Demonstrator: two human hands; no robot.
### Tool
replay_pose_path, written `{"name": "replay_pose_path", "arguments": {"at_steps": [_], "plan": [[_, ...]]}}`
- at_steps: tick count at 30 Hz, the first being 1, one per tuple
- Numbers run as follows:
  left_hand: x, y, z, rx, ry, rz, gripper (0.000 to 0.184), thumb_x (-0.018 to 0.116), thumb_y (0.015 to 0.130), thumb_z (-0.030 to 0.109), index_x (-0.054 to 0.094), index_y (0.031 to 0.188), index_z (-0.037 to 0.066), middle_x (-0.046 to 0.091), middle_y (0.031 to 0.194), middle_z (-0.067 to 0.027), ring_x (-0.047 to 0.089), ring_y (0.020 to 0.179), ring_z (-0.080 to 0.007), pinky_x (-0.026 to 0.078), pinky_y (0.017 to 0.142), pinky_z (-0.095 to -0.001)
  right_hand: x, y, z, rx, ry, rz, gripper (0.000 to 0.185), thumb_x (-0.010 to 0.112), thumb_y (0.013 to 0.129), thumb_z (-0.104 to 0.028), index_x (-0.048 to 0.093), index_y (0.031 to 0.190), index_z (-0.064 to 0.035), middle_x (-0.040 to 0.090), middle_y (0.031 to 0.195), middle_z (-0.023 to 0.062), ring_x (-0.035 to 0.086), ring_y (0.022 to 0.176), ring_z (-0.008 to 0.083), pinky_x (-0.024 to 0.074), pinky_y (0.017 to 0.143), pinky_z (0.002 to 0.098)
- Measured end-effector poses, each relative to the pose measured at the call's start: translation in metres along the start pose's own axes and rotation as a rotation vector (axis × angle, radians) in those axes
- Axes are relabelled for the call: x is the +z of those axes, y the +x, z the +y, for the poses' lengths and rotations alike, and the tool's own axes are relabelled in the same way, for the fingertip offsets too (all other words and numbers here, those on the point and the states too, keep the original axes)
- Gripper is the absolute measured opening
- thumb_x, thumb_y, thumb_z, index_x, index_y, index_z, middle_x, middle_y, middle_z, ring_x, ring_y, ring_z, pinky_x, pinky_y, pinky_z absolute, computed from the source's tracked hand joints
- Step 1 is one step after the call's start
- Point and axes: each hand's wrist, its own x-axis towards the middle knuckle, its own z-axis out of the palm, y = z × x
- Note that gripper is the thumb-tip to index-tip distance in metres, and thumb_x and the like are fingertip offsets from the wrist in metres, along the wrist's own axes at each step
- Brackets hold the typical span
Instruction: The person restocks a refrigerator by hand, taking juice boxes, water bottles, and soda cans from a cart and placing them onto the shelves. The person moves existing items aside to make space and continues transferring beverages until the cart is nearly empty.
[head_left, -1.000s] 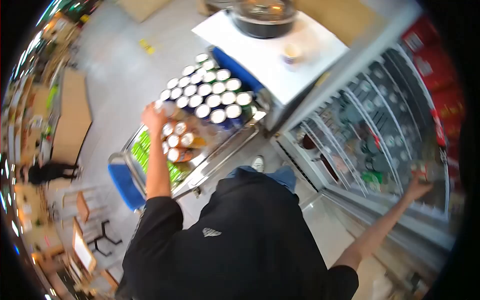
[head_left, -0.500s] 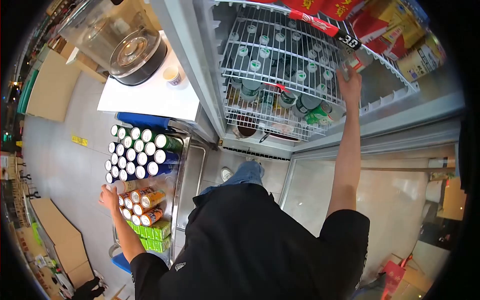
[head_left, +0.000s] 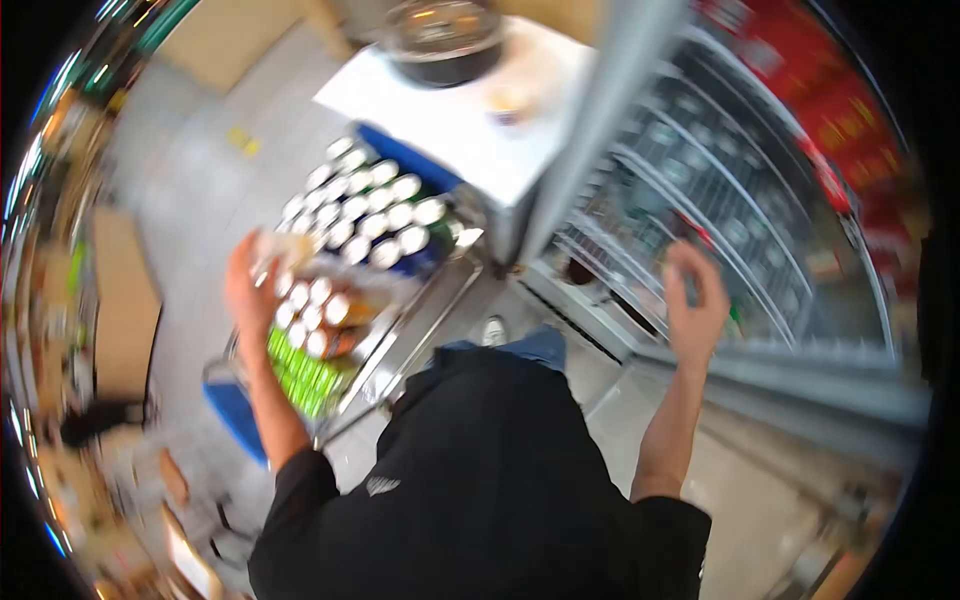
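Over the outer side of the cart, my left hand (head_left: 250, 290) is closed round a clear, pale bottle (head_left: 287, 247), smeared by motion. Below and beside that bottle stand dark blue and green cans with pale tops (head_left: 355, 210). Orange cans (head_left: 322, 312) and bright green packs (head_left: 303, 372) share the same metal cart (head_left: 445, 285). My right hand (head_left: 693, 305) is in front of the open fridge, fingers curved and apart, with nothing visible in them. Behind it, wire shelves (head_left: 690, 180) hold several blurred bottles.
A white-topped counter (head_left: 545, 70) carries a dark-based clear container (head_left: 445, 45) and a small cup (head_left: 510, 105). Red packages (head_left: 840, 100) sit high in the fridge. A flattened cardboard piece (head_left: 122, 300) lies at the left.
My right hand has come away from the fridge's upper shelf, leaving a bottle there. The view has swung left, and my left hand has risen with its bottle.
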Motion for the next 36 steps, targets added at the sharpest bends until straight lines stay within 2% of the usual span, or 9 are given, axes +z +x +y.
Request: {"name": "replay_pose_path", "arguments": {"at_steps": [4,7,8,13,17,18,23,26,36], "plan": [[-0.005,0.007,0.084,0.060,-0.290,-0.039,0.053,0.078,0.072,0.008,0.058,0.121,0.006,0.064,0.105,-0.0141,0.063,0.093,-0.0312,0.050,0.079,-0.0383,0.099,-0.031,-0.039,-0.132,0.212,-0.538,0.051,0.077,0.074,-0.009,0.061,0.121,-0.0030,0.064,0.118,0.0143,0.061,0.108,0.0283,0.0455,0.096,0.0384],[0.010,0.004,0.128,0.143,-0.574,-0.102,0.054,0.081,0.069,0.014,0.060,0.118,0.004,0.066,0.105,-0.0125,0.064,0.096,-0.0287,0.051,0.081,-0.0368,0.144,-0.042,-0.058,-0.328,0.193,-0.640,0.093,0.082,0.070,-0.021,0.032,0.145,-0.0010,0.037,0.146,0.0222,0.039,0.133,0.0377,0.0335,0.109,0.0443],[0.015,0.006,0.142,0.252,-0.603,-0.079,0.054,0.081,0.068,0.020,0.060,0.116,0.004,0.062,0.093,-0.0119,0.061,0.082,-0.0299,0.049,0.068,-0.0375,0.157,-0.043,-0.059,-0.418,0.151,-0.601,0.103,0.082,0.070,-0.025,0.021,0.149,-0.0001,0.028,0.151,0.0232,0.031,0.138,0.0399,0.0290,0.111,0.0461],[0.028,0.007,0.178,0.243,-0.945,-0.191,0.058,0.080,0.074,0.027,0.056,0.121,0.002,0.062,0.115,-0.0165,0.061,0.102,-0.0318,0.050,0.087,-0.0379,0.155,-0.045,-0.043,-0.340,0.150,-0.358,0.085,0.087,0.063,-0.014,0.042,0.133,-0.0004,0.057,0.122,0.0185,0.059,0.108,0.0328,0.0485,0.092,0.0412],[0.048,0.014,0.088,-0.262,-0.805,-0.191,0.062,0.075,0.078,0.015,0.052,0.134,0.006,0.057,0.133,-0.0115,0.054,0.119,-0.0231,0.040,0.103,-0.0373,0.094,-0.037,-0.014,-0.132,0.252,-0.111,0.080,0.088,0.060,-0.012,0.045,0.127,-0.0023,0.057,0.122,0.0165,0.059,0.107,0.0298,0.0488,0.092,0.0411],[0.052,0.021,0.054,-0.329,-0.465,-0.091,0.057,0.074,0.081,0.017,0.053,0.133,0.006,0.057,0.132,-0.0127,0.053,0.121,-0.0241,0.040,0.104,-0.0375,0.071,-0.027,-0.013,-0.213,0.147,0.021,0.084,0.089,0.059,-0.011,0.043,0.128,-0.0020,0.057,0.123,0.0171,0.058,0.108,0.0303,0.0483,0.093,0.0417],[0.134,-0.040,-0.233,-0.355,0.315,-0.035,0.076,0.064,0.085,0.052,0.043,0.140,0.004,0.051,0.134,-0.0246,0.046,0.126,-0.0400,0.036,0.107,-0.0452,-0.044,0.012,0.021,-0.248,-0.332,0.714,0.093,0.093,0.056,-0.015,0.037,0.128,0.0017,0.055,0.125,0.0189,0.056,0.111,0.0285,0.0468,0.096,0.0414],[0.144,-0.063,-0.273,-0.523,0.160,-0.225,0.078,0.067,0.084,0.045,0.040,0.142,0.001,0.051,0.132,-0.0284,0.048,0.123,-0.0430,0.039,0.103,-0.0472,-0.083,0.028,0.042,-0.075,-0.394,1.031,0.090,0.093,0.058,-0.016,0.037,0.127,0.0030,0.056,0.122,0.0177,0.057,0.109,0.0273,0.0484,0.093,0.0409],[0.135,-0.064,-0.288,-0.612,0.113,-0.264,0.040,0.066,0.084,0.028,0.056,0.114,0.004,0.064,0.109,-0.0242,0.061,0.102,-0.0379,0.046,0.091,-0.0442,-0.136,0.058,0.090,0.139,-0.437,1.081,0.091,0.091,0.065,-0.029,0.037,0.129,0.0070,0.053,0.120,0.0201,0.056,0.111,0.0274,0.0467,0.096,0.0372]]}}
